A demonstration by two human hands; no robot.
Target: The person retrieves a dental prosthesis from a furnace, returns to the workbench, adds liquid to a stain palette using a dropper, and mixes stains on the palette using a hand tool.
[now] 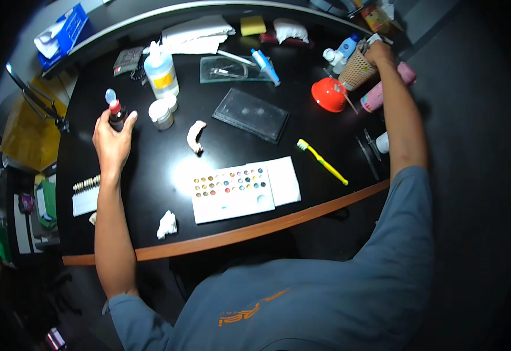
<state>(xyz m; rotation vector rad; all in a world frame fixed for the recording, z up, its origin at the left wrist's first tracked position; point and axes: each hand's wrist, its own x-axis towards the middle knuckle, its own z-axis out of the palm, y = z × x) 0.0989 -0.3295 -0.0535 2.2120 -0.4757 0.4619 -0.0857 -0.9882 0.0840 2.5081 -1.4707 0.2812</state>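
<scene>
The left hand (pixel 113 136) curls round a dark bottle (pixel 117 120) at ten o'clock. At half-past one, by the basket (pixel 357 70), the right hand's (pixel 379 54) grip is unclear.

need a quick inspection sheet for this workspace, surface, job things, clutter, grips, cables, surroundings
Surface: black tabletop with a wooden front edge; bright glare near the color palette.
Job's things: dropper bottle, red collar, at left; woven basket at back right.
Clutter: yellow toothbrush and crumpled white wad near the front edge; red bowl beside the basket.
Grips: left grip closed around the bottle, whether lifted unclear; right grip at the basket's top, hold unclear.
Cables: possible dark cord beside the pump bottle, too small to confirm.
Surroundings: blue tissue box at back left; dark floor at right.
</scene>
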